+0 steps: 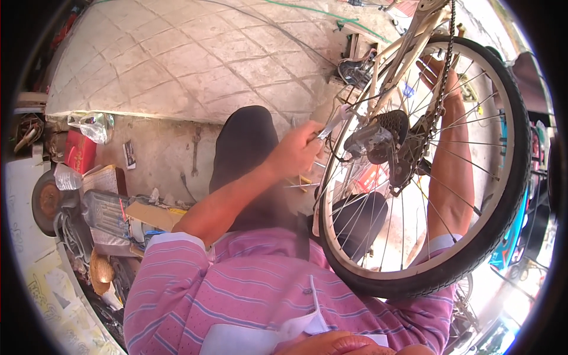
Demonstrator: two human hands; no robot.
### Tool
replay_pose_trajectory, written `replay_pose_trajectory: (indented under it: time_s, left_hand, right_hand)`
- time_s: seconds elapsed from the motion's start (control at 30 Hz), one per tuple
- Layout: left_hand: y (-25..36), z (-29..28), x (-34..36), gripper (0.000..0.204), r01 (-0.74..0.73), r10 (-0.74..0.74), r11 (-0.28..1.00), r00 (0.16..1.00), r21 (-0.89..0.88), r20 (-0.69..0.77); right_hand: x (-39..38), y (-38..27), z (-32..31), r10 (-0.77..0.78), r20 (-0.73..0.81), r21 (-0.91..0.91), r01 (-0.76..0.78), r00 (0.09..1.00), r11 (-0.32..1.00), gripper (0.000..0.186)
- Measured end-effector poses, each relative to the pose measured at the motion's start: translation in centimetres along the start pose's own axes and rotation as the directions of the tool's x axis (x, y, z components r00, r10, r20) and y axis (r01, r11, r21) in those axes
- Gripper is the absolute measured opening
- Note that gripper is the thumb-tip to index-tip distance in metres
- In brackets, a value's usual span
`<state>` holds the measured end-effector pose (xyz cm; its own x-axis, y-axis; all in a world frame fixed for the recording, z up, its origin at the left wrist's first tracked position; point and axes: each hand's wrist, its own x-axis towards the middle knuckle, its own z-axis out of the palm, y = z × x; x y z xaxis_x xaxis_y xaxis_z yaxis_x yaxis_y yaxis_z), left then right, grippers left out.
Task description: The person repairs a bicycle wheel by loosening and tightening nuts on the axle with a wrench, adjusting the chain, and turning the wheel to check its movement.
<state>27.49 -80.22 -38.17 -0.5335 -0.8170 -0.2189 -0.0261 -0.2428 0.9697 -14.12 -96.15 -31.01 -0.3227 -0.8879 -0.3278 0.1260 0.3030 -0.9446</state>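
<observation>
My left hand (297, 149) is closed around a metal wrench (329, 125). The wrench's far end reaches the bicycle frame beside the rear wheel. A bicycle wheel (523, 142) with a black tire stands tilted in front of me. At its hub sit a sprocket cassette (393, 125) and a rear derailleur (408, 155), and a chain (441, 97) runs upward from them. My right arm passes behind the spokes. My right hand (442, 76) is by the pale frame tubes (408, 50), its fingers stretched out and partly covered by chain and spokes.
A pedal-like dark part (355, 71) lies beyond the wheel. To the left are a red box (80, 151), a plastic bag (92, 126), a small wheel (48, 198) and a grey tray (105, 207) among clutter. A loose wrench (195, 151) lies on the floor.
</observation>
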Motion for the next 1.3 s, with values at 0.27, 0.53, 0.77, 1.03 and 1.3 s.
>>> replay_pose_trajectory:
  time_s: [0.27, 0.53, 0.77, 1.03, 1.3]
  left_hand:
    - [3.8, 1.9, -1.7, 0.041, -0.311, 0.378, 0.728, 0.926, 0.611, 0.021]
    - [4.9, 3.6, -1.5, 0.038, -0.184, 0.260, 0.604, 0.965, 0.775, 0.027]
    - [3.0, 3.9, 0.9, 0.019, 0.022, -0.023, 0.844, 1.000, 0.535, -0.005]
    - [1.8, 3.8, 0.9, 0.017, -0.005, 0.008, 0.920, 1.000, 0.392, -0.004]
    - [-0.3, 2.7, 1.3, 0.013, -0.292, 0.304, 0.871, 0.952, 0.395, 0.033]
  right_hand:
    - [-0.2, -0.1, 0.1, 0.007, -0.007, 0.027, -0.007, 1.000, 1.000, 0.049]
    - [0.3, 0.2, 0.1, -0.005, -0.003, 0.027, 0.005, 1.000, 1.000, 0.043]
    - [0.8, 0.2, -0.7, -0.003, 0.001, 0.057, 0.003, 1.000, 0.998, 0.040]
    - [0.5, 0.4, -0.8, -0.004, -0.027, 0.016, 0.005, 1.000, 1.000, 0.041]
    - [-1.2, -0.9, 1.3, -0.024, -0.036, 0.013, 0.025, 0.999, 1.000, 0.047]
